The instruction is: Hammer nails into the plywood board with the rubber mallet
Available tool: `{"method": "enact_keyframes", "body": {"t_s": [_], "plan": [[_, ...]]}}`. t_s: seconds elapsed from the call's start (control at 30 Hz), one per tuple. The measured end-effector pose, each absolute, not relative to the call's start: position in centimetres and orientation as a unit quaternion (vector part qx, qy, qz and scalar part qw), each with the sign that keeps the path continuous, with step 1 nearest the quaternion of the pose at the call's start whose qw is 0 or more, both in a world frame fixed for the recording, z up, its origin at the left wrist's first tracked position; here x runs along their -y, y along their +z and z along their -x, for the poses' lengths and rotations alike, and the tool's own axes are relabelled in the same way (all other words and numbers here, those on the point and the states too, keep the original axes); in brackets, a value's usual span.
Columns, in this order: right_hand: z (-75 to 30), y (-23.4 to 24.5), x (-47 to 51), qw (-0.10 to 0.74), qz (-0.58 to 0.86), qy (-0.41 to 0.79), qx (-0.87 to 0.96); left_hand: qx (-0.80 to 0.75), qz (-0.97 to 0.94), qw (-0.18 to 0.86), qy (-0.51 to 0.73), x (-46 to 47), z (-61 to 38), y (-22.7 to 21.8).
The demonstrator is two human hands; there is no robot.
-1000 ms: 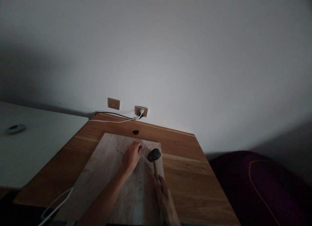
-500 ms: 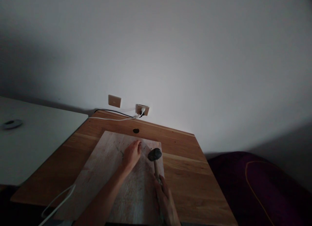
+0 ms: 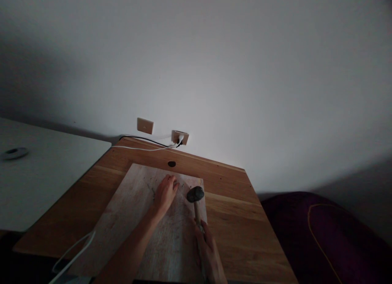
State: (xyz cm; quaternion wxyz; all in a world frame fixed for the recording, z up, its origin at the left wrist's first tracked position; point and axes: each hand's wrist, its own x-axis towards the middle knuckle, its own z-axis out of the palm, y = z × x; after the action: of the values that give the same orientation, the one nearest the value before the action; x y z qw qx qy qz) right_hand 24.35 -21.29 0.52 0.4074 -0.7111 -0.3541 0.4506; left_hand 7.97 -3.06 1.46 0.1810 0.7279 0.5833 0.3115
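My right hand (image 3: pixel 208 251) is wrapped round the wooden handle of a mallet (image 3: pixel 195 194), whose thick dark head is over the right edge of a pale, worn board (image 3: pixel 122 218). Near the board's far side, my left hand (image 3: pixel 165 193) has its thumb and fingers drawn together in a pinch. What sits between the fingertips is too small and dim to make out. Several thin nails (image 3: pixel 152 190) lie on the board just left of that hand, and small dark dots show near its far edge.
Under the board is a wooden table (image 3: pixel 245 231) against a white wall. Cables run along its back edge to a wall socket (image 3: pixel 180 137). A white surface (image 3: pixel 55 173) adjoins on the left, a purple cushioned thing (image 3: pixel 306 226) on the right. A white cable (image 3: pixel 75 253) loops at the front left.
The fingers of my left hand have shifted slightly at the pinch. My right hand and the mallet keep nearly the same place over the board.
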Motion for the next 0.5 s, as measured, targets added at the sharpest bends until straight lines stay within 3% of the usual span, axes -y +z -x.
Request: {"method": "enact_keyframes", "body": {"t_s": [0.33, 0.5], "plan": [[-23.6, 4.5, 19.7, 0.416, 0.677, 0.501, 0.343, -0.57, -0.721, 0.228, 0.323, 3.2, -8.0, 1.4], [-22.0, 6.7, 16.4, 0.427, 0.645, 0.511, 0.375, -0.595, -0.656, 0.232, 0.402, 3.3, -8.0, 2.7]]}}
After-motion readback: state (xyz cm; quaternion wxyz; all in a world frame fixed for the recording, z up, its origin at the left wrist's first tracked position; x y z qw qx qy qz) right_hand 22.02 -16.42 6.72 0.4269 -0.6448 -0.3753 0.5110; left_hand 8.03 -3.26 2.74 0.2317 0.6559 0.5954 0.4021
